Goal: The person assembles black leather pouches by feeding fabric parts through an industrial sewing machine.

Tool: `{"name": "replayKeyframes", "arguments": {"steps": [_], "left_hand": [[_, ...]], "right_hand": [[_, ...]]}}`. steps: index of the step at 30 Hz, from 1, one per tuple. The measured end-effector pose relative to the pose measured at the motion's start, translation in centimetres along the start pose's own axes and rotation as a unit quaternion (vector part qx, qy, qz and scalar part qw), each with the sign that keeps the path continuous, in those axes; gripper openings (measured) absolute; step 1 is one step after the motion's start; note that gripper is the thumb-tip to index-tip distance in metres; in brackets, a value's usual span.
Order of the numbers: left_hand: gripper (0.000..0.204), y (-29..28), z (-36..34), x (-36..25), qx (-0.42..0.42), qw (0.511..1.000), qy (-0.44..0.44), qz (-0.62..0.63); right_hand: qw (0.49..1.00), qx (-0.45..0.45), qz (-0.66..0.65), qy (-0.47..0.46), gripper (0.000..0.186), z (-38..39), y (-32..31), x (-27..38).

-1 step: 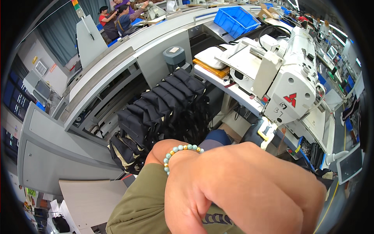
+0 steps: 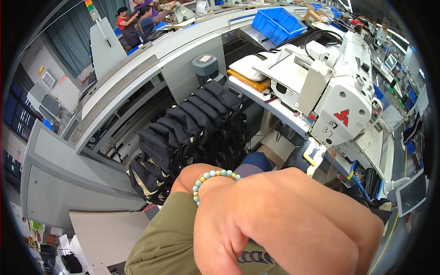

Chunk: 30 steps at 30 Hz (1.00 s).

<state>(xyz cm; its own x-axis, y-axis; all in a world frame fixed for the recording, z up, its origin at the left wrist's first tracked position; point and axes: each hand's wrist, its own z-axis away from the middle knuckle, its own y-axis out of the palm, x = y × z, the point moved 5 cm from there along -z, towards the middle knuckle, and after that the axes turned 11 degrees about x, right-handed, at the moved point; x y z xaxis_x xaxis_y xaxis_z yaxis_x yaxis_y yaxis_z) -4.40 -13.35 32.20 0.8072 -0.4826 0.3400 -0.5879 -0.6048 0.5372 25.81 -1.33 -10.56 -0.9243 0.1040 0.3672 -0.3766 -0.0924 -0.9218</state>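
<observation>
My left hand (image 2: 279,215) fills the lower middle, very close to the camera, its back and bent knuckles turned up. Its fingers run out of the lower edge, so their tips and anything in them are hidden. Around the wrist sits a bracelet (image 2: 198,183) of pale green and gold beads. Behind the wrist the arm bends back toward an olive sleeve (image 2: 158,233). I see no right hand. Beyond the left hand, at a distance from it, a stack of folded black fabric pieces (image 2: 197,110) lies with dark straps hanging down.
A white industrial sewing machine (image 2: 346,98) stands on a table to the right. Behind it is a blue crate (image 2: 277,25). Grey machine housing (image 2: 59,178) curves along the left. A monitor (image 2: 411,192) is at far right. Two co-workers (image 2: 146,23) or more work far back.
</observation>
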Motion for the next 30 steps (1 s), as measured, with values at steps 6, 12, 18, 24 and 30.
{"name": "replayKeyframes", "arguments": {"steps": [6, 12, 18, 24, 30], "left_hand": [[0.005, 0.8, 1.6, 1.3, -0.060, 0.985, 0.016, 0.160], [0.006, 0.0, 3.3, 5.0, -0.113, 0.944, 0.040, 0.308], [0.008, -0.2, 3.1, 5.7, -0.169, 0.867, 0.059, 0.465], [0.014, -1.5, 0.8, 4.4, -0.413, 0.290, -0.047, 0.862], [0.028, -2.3, -0.2, 2.8, -0.533, -0.014, -0.210, 0.820]], "right_hand": [[1.000, 0.003, 0.005, -0.004, 0.056, -0.6, 1.6, -1.2], [1.000, 0.013, 0.000, 0.008, 0.056, -0.2, 0.8, -0.5], [1.000, 0.016, 0.003, 0.012, 0.056, -0.4, 1.6, -1.2], [1.000, 0.001, 0.001, 0.004, 0.056, -0.5, 1.6, -2.1], [0.999, 0.033, -0.016, 0.011, 0.056, -1.3, 3.3, -4.0]]}}
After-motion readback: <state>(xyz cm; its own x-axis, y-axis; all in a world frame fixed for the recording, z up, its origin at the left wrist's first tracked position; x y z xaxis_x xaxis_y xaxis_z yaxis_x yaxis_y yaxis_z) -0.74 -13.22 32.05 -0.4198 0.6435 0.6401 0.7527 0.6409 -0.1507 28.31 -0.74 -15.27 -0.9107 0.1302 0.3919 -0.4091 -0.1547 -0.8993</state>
